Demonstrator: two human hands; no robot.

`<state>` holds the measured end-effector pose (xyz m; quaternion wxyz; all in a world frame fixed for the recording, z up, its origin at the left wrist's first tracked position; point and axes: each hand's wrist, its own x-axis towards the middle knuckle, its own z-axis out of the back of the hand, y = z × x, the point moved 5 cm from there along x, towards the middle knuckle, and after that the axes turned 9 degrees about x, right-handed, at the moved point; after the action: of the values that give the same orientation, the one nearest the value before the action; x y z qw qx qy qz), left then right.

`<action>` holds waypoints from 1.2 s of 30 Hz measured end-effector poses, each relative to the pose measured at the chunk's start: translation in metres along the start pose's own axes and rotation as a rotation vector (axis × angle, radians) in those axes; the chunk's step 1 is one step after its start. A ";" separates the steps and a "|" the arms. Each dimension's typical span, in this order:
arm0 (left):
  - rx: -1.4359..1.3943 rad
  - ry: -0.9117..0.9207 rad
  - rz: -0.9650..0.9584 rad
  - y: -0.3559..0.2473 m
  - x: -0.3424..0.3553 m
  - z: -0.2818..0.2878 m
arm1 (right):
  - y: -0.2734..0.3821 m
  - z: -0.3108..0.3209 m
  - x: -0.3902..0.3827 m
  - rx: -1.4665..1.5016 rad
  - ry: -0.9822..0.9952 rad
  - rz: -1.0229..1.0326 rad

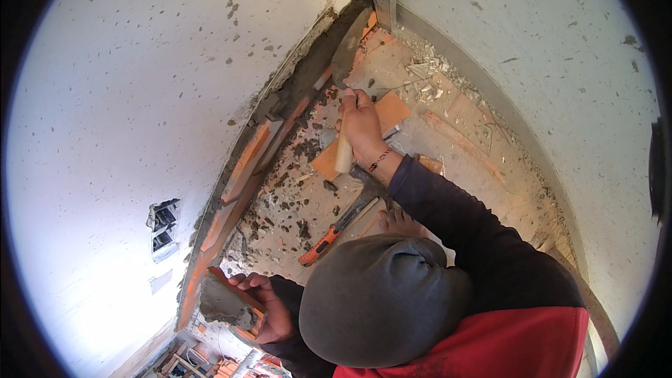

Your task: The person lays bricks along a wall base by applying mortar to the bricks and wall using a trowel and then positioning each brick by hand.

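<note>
My right hand (362, 124) is closed round the pale wooden handle of a trowel (348, 49). The blade lies against grey mortar (318, 56) along the foot of the left wall, near the corner. Low on the left, my left hand (271, 304) grips a piece of orange tile (227, 274) with a thick coat of grey mortar on its face. Orange tile strips (248, 161) stand in a row along that wall's base. Below my right wrist lies a hammer (343, 227) with an orange and black handle.
Loose orange tile pieces (392, 110) and mortar crumbs (280, 199) litter the dusty floor. The right wall (532, 63) meets the left wall (175, 63) at the far corner. An open electrical box (164, 225) sits in the left wall. My bent knee (381, 301) fills the lower middle.
</note>
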<state>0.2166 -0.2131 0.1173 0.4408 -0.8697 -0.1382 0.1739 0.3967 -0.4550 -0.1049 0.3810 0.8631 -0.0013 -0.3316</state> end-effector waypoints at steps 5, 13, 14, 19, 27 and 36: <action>0.004 -0.033 0.026 0.004 -0.001 -0.003 | -0.034 0.012 0.027 -0.179 -0.020 0.218; -0.017 0.064 0.038 0.005 -0.001 -0.016 | -0.017 0.003 -0.001 -0.199 0.008 0.113; -0.019 0.081 0.044 0.006 -0.001 -0.017 | -0.018 0.005 0.008 -0.184 0.004 0.130; -0.066 0.053 0.062 0.009 0.001 -0.004 | -0.043 0.003 0.009 -0.300 0.051 0.212; -0.054 0.068 0.055 0.011 0.002 -0.017 | -0.027 -0.003 -0.042 0.018 0.109 -0.058; -0.084 0.099 0.134 0.027 0.006 -0.022 | -0.012 0.003 -0.045 0.200 0.203 -0.258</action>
<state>0.2337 -0.2421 0.1069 0.3976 -0.9022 -0.0650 0.1538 0.3568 -0.4372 -0.0889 0.2461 0.9186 0.1149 -0.2872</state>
